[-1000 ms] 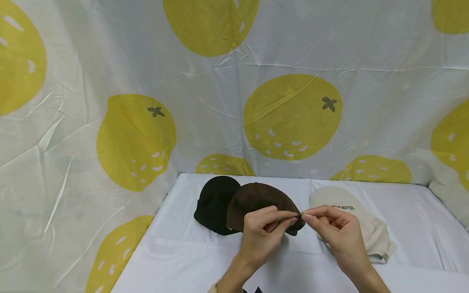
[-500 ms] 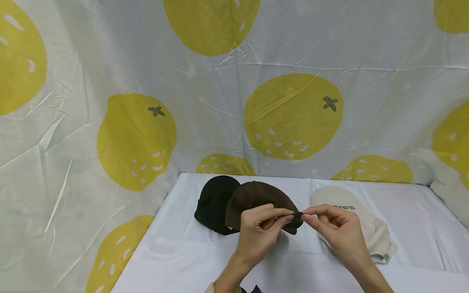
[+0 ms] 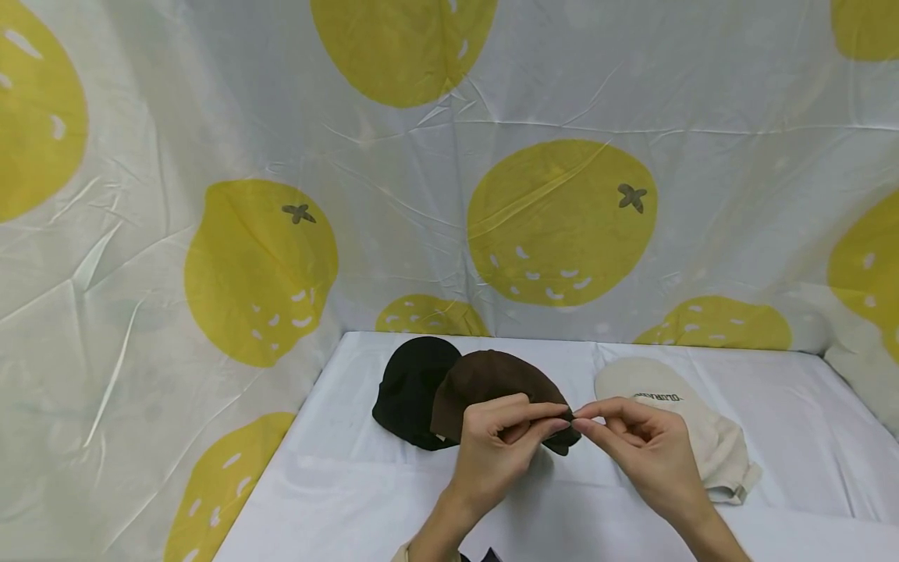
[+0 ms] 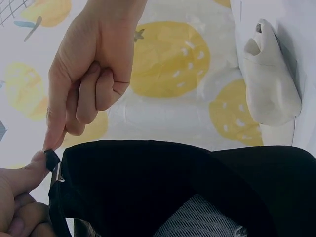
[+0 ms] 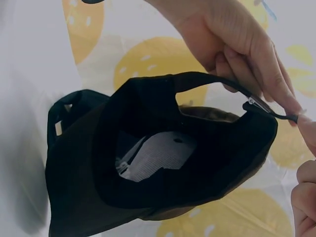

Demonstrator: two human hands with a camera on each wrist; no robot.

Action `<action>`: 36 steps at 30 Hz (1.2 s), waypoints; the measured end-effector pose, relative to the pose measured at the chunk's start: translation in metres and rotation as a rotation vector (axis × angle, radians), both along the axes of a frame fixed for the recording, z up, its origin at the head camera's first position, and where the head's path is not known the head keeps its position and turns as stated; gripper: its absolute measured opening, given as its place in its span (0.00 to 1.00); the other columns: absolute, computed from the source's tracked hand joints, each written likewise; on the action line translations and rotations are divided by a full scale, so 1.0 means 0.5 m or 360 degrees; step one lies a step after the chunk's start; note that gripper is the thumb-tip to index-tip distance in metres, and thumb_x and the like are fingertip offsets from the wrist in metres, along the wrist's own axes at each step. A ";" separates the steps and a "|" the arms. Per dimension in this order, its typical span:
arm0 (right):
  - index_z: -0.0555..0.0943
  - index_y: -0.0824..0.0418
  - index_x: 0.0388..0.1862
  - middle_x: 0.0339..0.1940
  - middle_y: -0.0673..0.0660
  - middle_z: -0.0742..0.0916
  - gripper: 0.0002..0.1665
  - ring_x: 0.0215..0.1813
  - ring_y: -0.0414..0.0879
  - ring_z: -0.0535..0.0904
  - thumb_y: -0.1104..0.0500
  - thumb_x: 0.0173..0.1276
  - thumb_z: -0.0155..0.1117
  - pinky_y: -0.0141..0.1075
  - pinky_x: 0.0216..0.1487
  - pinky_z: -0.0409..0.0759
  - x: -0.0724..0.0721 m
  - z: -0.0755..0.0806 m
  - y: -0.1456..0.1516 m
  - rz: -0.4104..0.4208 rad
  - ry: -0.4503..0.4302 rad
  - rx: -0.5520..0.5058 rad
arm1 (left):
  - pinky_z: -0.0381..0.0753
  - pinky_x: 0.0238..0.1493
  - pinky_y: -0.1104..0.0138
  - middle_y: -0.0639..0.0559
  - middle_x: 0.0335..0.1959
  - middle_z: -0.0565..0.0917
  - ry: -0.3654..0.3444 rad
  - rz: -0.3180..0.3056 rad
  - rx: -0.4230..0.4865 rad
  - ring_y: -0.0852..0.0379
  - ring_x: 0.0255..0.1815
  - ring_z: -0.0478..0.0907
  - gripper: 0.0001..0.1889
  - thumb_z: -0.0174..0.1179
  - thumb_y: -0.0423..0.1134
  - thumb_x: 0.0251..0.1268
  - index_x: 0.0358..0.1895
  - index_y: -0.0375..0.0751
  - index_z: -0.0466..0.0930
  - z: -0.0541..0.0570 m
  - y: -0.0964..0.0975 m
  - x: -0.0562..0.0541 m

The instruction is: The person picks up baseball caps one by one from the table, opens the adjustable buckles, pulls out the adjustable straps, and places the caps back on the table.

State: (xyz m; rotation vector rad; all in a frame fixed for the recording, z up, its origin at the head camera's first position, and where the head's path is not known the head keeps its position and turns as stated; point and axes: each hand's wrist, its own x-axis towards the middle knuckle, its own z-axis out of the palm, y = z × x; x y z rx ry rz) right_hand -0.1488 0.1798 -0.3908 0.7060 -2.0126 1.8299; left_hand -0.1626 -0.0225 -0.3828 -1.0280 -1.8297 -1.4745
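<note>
Above the table, a dark brown baseball cap (image 3: 492,378) hangs between both hands, its opening and pale mesh patch (image 5: 160,153) facing the right wrist camera. My left hand (image 3: 492,441) pinches the back strap (image 5: 212,79) near its small metal buckle (image 5: 254,102). Thumb and forefinger of my right hand (image 3: 649,453) meet at the strap's short loose end (image 5: 285,117), right beside the left fingertips. The other fingers of both hands are curled in. From the head view, the left hand hides part of the cap and most of the strap.
A black cap (image 3: 410,398) lies on the white table (image 3: 337,499) at the left, partly behind the brown one. At the right lies a cream cap (image 3: 716,449) with dark lettering, partly covered by my right hand. A lemon-print cloth (image 3: 393,211) walls the back and left.
The right fingertips first moved slightly away from the left ones, showing more of the strap end, then came back close and a little lower. The brown cap shifted only slightly.
</note>
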 end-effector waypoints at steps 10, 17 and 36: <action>0.88 0.66 0.40 0.15 0.49 0.59 0.19 0.18 0.42 0.48 0.85 0.57 0.67 0.35 0.18 0.57 -0.003 -0.008 -0.004 0.0142 0.0192 -0.0111 | 0.61 0.19 0.83 0.56 0.14 0.71 0.0074 0.0119 -0.0114 0.70 0.18 0.59 0.08 0.74 0.28 0.59 0.42 0.34 0.92 0.009 0.001 0.015; 0.88 0.67 0.41 0.14 0.49 0.59 0.21 0.19 0.41 0.49 0.86 0.55 0.67 0.30 0.27 0.74 -0.011 -0.014 -0.005 0.0181 0.0270 -0.0148 | 0.64 0.20 0.83 0.56 0.15 0.73 0.0136 0.0083 -0.0106 0.69 0.17 0.62 0.08 0.74 0.26 0.58 0.41 0.33 0.92 0.011 0.001 0.016; 0.89 0.64 0.39 0.13 0.51 0.59 0.15 0.17 0.47 0.48 0.81 0.61 0.69 0.36 0.17 0.59 0.000 -0.003 -0.005 0.0041 0.0005 0.0040 | 0.71 0.22 0.80 0.50 0.20 0.83 -0.0023 -0.0072 -0.0025 0.66 0.18 0.68 0.04 0.71 0.26 0.62 0.39 0.31 0.91 0.011 -0.008 0.009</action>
